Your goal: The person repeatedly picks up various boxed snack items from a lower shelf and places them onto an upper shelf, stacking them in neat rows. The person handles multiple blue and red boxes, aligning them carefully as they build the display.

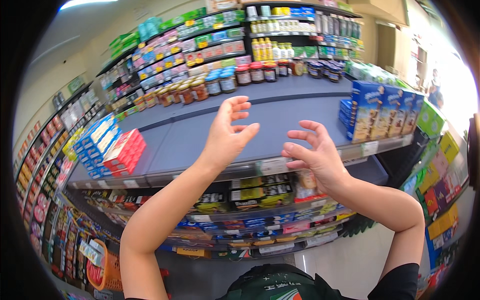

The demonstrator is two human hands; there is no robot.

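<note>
Both hands hang in the air over the grey top shelf (187,137) of a store rack. My left hand (229,131) has its fingers apart and nothing between them. To its right, my right hand (315,155) is raised above the shelf's front edge, fingers spread and curved, also holding nothing. Blue upright snack boxes (369,112) stand in a row at the shelf's right end. Stacked blue boxes (92,146) and red boxes (125,152) are at its left end. Along the raised back ledge runs a line of glass jars (243,75) with blue, red and dark lids.
Lower shelves with packaged snacks (262,193) lie under the front edge. An orange plastic basket (108,266) stands at lower left. Tall shelving with cartons and bottles (262,48) rises behind. Green boxes (431,116) and colourful packages are at the right. A person (435,88) is far right.
</note>
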